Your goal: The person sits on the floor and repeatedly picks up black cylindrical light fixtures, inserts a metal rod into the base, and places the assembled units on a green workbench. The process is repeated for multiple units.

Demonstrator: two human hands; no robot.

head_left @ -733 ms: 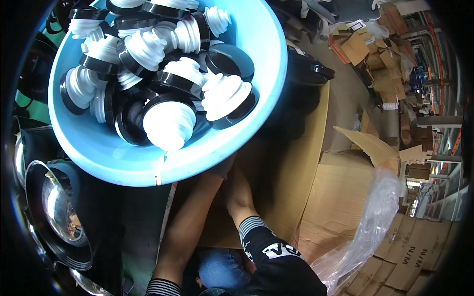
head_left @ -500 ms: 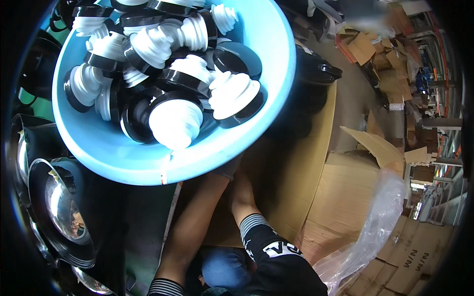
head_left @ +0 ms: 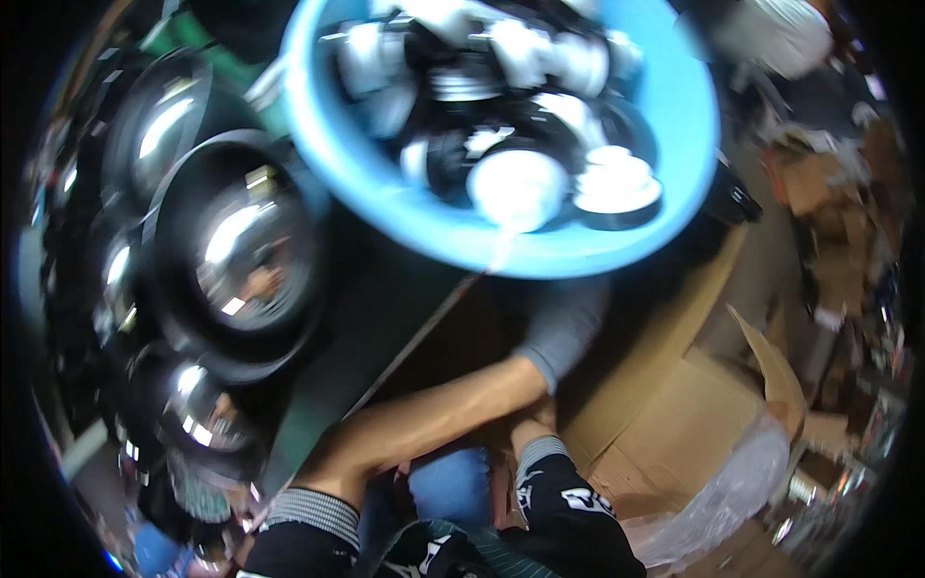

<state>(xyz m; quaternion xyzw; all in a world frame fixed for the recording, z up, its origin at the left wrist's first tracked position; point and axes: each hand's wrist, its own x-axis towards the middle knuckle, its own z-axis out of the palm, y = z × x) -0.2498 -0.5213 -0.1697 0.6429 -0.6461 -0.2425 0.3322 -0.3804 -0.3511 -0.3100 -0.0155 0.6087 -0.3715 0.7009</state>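
On the right, a strip of grey floor (head_left: 768, 262) runs beside a loose heap of brown cardboard (head_left: 834, 207), and beyond it the room's edge smears into pale and dark clutter (head_left: 872, 424) too blurred to sort out. A dark green surface (head_left: 310, 416) slants across the left side, with a brighter green patch (head_left: 176, 39) at upper left. Light falls unevenly, hard white glints on the left, shadow toward the middle
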